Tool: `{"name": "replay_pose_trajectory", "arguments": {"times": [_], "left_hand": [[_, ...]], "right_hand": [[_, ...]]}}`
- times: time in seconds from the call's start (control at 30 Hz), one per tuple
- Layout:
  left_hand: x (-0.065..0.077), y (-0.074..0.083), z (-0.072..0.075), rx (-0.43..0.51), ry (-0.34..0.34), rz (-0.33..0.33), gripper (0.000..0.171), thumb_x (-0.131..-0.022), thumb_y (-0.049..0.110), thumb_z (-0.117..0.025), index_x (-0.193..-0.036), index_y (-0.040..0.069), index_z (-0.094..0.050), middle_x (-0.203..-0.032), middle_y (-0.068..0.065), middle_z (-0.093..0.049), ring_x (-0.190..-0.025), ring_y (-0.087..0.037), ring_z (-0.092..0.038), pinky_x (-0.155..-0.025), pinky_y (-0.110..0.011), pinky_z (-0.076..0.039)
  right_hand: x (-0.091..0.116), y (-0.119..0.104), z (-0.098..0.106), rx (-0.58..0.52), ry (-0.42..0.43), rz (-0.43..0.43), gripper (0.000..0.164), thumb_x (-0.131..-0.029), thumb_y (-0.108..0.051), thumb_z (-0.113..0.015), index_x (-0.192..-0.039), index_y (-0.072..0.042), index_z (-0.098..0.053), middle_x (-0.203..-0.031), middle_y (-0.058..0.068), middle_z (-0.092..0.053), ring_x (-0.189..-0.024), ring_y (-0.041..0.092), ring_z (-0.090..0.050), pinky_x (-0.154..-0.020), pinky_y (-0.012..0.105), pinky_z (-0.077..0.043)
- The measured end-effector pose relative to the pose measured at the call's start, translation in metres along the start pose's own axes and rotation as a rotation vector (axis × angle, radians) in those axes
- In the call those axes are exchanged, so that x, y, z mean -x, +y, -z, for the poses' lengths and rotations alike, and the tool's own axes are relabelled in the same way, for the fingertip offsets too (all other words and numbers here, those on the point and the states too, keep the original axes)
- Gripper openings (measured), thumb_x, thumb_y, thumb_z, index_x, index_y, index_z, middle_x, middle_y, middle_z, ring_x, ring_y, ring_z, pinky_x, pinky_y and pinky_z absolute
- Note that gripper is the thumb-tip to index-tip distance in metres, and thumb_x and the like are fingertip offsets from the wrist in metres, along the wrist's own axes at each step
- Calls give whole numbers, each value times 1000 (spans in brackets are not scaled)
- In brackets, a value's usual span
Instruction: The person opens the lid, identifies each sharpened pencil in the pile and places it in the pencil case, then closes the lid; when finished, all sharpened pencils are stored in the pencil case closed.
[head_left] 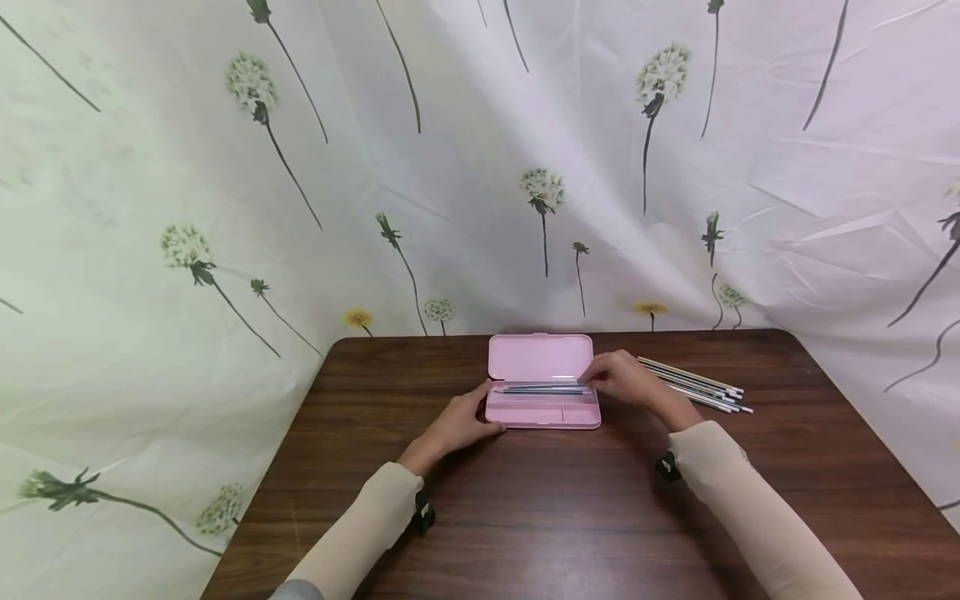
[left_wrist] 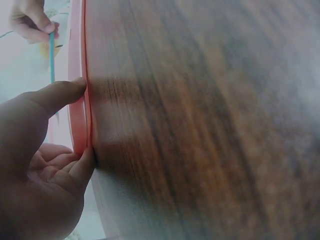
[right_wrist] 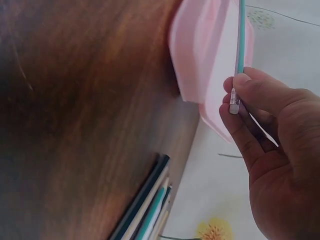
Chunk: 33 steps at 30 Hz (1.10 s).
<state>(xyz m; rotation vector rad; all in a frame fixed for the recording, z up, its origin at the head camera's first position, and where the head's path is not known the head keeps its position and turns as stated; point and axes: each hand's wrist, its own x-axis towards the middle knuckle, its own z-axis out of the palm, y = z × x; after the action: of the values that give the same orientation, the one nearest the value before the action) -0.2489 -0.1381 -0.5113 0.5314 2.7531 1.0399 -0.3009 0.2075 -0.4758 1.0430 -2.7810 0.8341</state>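
Note:
A pink pencil case (head_left: 525, 414) lies on the table with its lid tipped back toward the wall. My left hand (head_left: 461, 421) grips the case's left end, thumb at the front edge and fingers around the side. Over the case's right end, my right hand (head_left: 621, 375) pinches a teal pencil (right_wrist: 242, 40) near its white eraser. This pencil stretches leftward over the long rear compartment, where at least one other pencil (head_left: 540, 392) shows. Whether the held pencil touches the case, I cannot tell.
Several loose pencils (head_left: 697, 385) lie in a slanted bundle right of the case, beside my right wrist. The brown wooden table (head_left: 525, 517) ends at the back against a white curtain (head_left: 465, 183) printed with dandelions.

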Motion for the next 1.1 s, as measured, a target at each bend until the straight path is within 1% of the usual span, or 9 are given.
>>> {"name": "replay_pose_trajectory", "arguments": {"times": [0.1,0.27,0.47,0.57,0.7,0.9,1.1], "left_hand": [[0,0,1,3,7,-10,89,-97,31,-80,-167,5,-32,-171,-18,-38,-156,-31,-43,-124,-50,-40],[1,1,2,3,4,-13,89,-97,31,-80,-167,5,-32,-171,-18,-38,-156,-32,-42,-125,-51,-40],[2,1,3,-6,9,-20,89,-97,30,-80,-167,4,-32,-170,-20,-38,-156,-33,-43,-124,-52,-41],[3,1,4,-4,15,-29,88,-97,29,-80,-167,3,-33,-170,-21,-38,-155,-34,-43,-123,-52,-41],[3,1,3,4,8,-27,89,-97,29,-80,-168,5,-31,-171,-19,-37,-156,-32,-42,-124,-51,-40],[3,1,2,8,4,-18,89,-97,30,-80,-168,5,-31,-171,-19,-37,-156,-31,-42,-124,-51,-40],[2,1,1,5,2,-29,88,-97,28,-80,-167,4,-32,-170,-21,-38,-156,-34,-43,-124,-52,-41]], "right_hand": [[-1,0,-6,4,-11,7,16,-91,6,-76,-99,-4,-85,-102,9,-81,-91,18,-72,-84,43,-62],[-2,-1,-13,8,-42,-10,15,-93,2,-78,-101,-8,-86,-102,7,-82,-91,16,-72,-86,44,-62],[-8,-6,-16,27,-96,-38,12,-94,-3,-79,-100,-10,-86,-102,4,-82,-89,13,-70,-87,42,-63],[-11,-8,-18,42,-133,-36,11,-95,-3,-78,-99,-10,-86,-101,3,-82,-87,11,-70,-86,41,-63],[-12,-11,-22,65,-168,-19,12,-95,-1,-77,-99,-10,-86,-100,3,-82,-86,11,-69,-87,41,-63],[-11,-10,-24,78,-163,-3,13,-94,0,-78,-98,-9,-85,-99,4,-81,-86,12,-70,-87,41,-63],[-10,-8,-25,75,-154,-16,12,-94,-1,-78,-99,-10,-85,-102,4,-81,-89,12,-70,-88,41,-63]]}}
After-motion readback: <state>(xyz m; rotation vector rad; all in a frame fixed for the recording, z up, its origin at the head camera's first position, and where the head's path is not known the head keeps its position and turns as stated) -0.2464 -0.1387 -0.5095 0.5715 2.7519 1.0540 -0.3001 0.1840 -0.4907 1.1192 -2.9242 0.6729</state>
